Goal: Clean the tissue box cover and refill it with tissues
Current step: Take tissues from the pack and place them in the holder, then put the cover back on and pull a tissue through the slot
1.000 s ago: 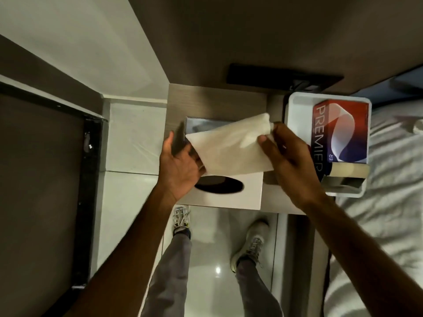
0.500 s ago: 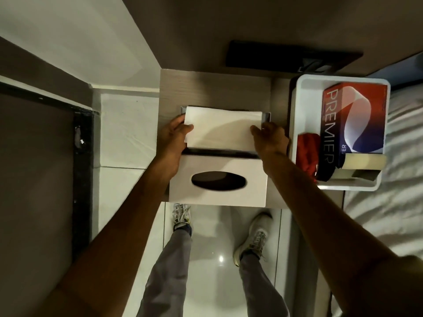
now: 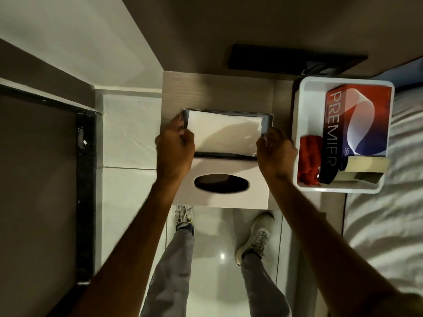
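A white stack of tissues lies flat inside the dark open base of the tissue box cover on the wooden nightstand. My left hand grips the stack's left end, with the thumb over its edge. At the stack's right corner, my right hand pinches the tissues with its fingertips. The cover's white lid, with a dark oval slot, lies just in front of the base, partly under both wrists.
A white bin stands to the right, holding a red and blue PREMIER tissue carton and a red cloth. White bedding is further right. A dark wall panel sits behind. My feet stand on pale floor tiles below.
The tissue stack went from tilted in the air to squared over the base, then down flat into it. Both hands slid to its two ends.
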Action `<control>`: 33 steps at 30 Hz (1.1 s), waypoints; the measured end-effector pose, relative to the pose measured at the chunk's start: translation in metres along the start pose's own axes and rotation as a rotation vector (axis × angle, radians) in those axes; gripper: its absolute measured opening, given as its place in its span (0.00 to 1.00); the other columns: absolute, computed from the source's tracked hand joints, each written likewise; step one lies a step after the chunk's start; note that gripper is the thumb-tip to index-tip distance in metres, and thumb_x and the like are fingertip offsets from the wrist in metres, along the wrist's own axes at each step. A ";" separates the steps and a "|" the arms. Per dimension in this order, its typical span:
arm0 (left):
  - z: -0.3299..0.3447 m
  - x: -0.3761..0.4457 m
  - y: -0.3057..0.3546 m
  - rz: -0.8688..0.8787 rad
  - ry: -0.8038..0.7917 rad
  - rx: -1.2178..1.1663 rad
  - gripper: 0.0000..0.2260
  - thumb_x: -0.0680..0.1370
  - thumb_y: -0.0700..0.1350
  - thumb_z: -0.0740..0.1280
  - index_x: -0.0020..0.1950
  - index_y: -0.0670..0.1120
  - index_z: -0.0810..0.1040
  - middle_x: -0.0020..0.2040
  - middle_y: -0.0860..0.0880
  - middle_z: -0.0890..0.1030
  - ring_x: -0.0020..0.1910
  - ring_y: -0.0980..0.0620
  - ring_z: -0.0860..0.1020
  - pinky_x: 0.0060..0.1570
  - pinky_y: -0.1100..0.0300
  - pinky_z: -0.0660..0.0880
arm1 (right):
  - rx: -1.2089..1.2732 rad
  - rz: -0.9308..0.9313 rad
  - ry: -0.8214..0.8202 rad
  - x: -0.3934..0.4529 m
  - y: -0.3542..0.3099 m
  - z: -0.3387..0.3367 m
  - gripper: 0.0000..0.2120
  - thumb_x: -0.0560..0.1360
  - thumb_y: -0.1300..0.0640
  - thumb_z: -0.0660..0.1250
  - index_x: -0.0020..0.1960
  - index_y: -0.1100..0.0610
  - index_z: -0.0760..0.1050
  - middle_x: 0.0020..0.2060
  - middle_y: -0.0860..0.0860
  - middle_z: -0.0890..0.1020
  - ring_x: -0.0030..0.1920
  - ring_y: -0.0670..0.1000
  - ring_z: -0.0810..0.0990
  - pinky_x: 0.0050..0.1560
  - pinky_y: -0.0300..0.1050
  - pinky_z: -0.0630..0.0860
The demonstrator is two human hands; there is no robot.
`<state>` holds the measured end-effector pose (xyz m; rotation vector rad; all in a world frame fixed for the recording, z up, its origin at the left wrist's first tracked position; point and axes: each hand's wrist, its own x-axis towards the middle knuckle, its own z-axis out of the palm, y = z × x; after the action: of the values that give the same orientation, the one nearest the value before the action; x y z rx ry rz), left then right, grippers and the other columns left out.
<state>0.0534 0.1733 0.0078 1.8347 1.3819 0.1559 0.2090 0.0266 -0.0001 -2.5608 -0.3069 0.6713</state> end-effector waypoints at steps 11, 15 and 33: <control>0.008 -0.090 -0.042 -0.488 -0.208 -0.096 0.25 0.81 0.50 0.74 0.73 0.39 0.75 0.67 0.44 0.81 0.66 0.46 0.81 0.60 0.59 0.75 | 0.046 0.313 -0.268 -0.103 0.061 0.004 0.39 0.76 0.37 0.70 0.79 0.54 0.62 0.72 0.56 0.73 0.69 0.59 0.74 0.69 0.59 0.75; 0.004 -0.093 -0.032 -0.424 -0.133 0.006 0.31 0.79 0.51 0.76 0.75 0.37 0.70 0.70 0.39 0.81 0.70 0.38 0.79 0.69 0.50 0.78 | 0.147 0.306 -0.101 -0.113 0.049 0.008 0.38 0.74 0.41 0.74 0.75 0.55 0.62 0.68 0.57 0.76 0.66 0.60 0.77 0.63 0.52 0.76; 0.014 0.012 0.020 -0.241 -0.152 0.135 0.31 0.83 0.55 0.70 0.77 0.37 0.67 0.74 0.36 0.75 0.73 0.36 0.76 0.70 0.44 0.78 | 0.048 0.141 -0.025 0.000 -0.009 0.002 0.33 0.79 0.42 0.67 0.74 0.61 0.61 0.70 0.61 0.73 0.69 0.65 0.73 0.65 0.60 0.74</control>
<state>0.0808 0.1750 0.0077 1.7306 1.5212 -0.2016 0.2069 0.0357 0.0028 -2.5473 -0.1171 0.7534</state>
